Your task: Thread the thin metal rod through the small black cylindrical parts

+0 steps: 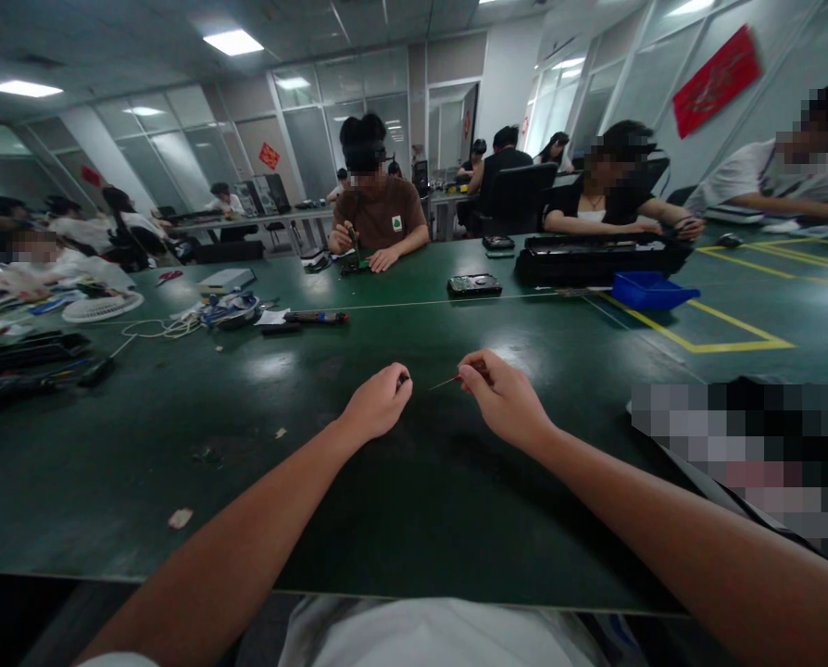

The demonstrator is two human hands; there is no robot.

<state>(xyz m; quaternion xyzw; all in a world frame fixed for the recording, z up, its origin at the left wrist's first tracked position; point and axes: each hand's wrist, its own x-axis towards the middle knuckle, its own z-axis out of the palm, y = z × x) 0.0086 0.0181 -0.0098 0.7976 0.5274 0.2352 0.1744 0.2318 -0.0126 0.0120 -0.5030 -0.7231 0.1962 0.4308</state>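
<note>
My right hand [501, 394] is closed around the handle of a thin screwdriver [445, 382]. Its narrow metal shaft points left toward my left hand [379, 403], with a gap between the tip and those fingers. The left fingers are curled in a pinch around a small dark object [404, 379], mostly hidden and too small to name. Both hands are held over the green tabletop [414, 519], near its middle.
Beyond my hands lie a pen-shaped electric screwdriver [317, 317], a bundle of cables [230, 310] and an opened hard drive [474, 284]. A blue tray [654, 290] stands before a long black device [595, 261]. Across the table a person [379, 213] handles a green board.
</note>
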